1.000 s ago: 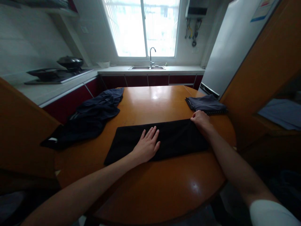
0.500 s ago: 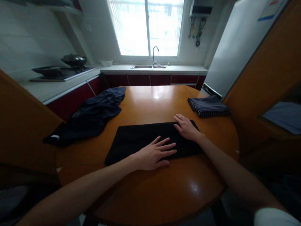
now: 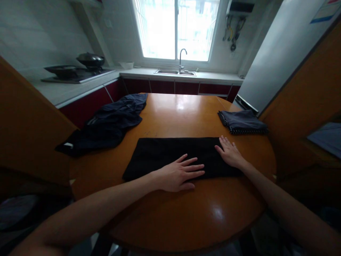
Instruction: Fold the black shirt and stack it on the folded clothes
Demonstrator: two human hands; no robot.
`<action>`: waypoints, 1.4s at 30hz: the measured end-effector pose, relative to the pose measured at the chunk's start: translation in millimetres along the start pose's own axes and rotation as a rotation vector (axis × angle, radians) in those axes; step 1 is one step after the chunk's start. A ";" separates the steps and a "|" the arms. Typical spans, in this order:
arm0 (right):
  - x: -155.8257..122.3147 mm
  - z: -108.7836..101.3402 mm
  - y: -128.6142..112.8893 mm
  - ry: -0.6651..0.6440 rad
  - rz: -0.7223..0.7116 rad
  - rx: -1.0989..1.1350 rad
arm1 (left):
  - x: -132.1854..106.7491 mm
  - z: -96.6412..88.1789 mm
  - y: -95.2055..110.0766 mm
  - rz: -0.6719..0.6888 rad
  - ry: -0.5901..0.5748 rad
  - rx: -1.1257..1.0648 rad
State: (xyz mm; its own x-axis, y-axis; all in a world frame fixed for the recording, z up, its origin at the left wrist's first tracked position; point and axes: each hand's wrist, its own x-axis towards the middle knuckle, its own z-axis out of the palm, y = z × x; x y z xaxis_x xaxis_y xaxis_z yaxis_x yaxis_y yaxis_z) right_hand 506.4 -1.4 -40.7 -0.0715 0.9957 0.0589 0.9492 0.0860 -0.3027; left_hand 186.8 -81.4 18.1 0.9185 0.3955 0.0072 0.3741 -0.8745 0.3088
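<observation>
A black folded garment (image 3: pixel 157 153) lies flat on the wooden table (image 3: pixel 170 217) in front of me, in a long rectangle; its exact kind cannot be made out. My left hand (image 3: pixel 178 174) rests flat on its near middle part, fingers spread, with the thumb over the near edge. On the garment's right end lies my right hand (image 3: pixel 230 153), open, its fingertips at the far right corner. Part of the cloth is hidden under both hands.
A crumpled dark blue garment (image 3: pixel 106 124) lies at the table's left edge. Folded grey-blue cloth (image 3: pixel 242 121) sits at the right. Beyond the table are a sink (image 3: pixel 176 72), a stove with pans (image 3: pixel 80 76) and a fridge (image 3: pixel 263 60).
My right hand has slid rightward along the black garment to its right end. My left hand stays in nearly the same place on the cloth. The view has shifted slightly.
</observation>
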 end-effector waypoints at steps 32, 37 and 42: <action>33.7 -15.5 29.3 0.203 -0.061 0.430 | 8.5 -8.1 -11.0 -0.338 0.347 0.083; 35.8 -14.2 31.9 0.222 -0.154 0.375 | 8.9 14.8 -38.9 -0.586 0.237 0.261; 51.5 -23.1 36.2 0.148 -0.150 0.254 | 7.8 20.7 -39.4 -0.574 0.242 0.300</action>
State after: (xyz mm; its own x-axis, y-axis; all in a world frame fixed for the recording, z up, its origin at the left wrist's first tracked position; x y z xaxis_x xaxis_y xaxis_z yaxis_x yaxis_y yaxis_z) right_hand 544.2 52.2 -26.6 -0.1415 0.9571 0.2529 0.8232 0.2557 -0.5069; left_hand 181.9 -49.6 -13.7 0.5227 0.8402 0.1444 0.8440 -0.5339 0.0513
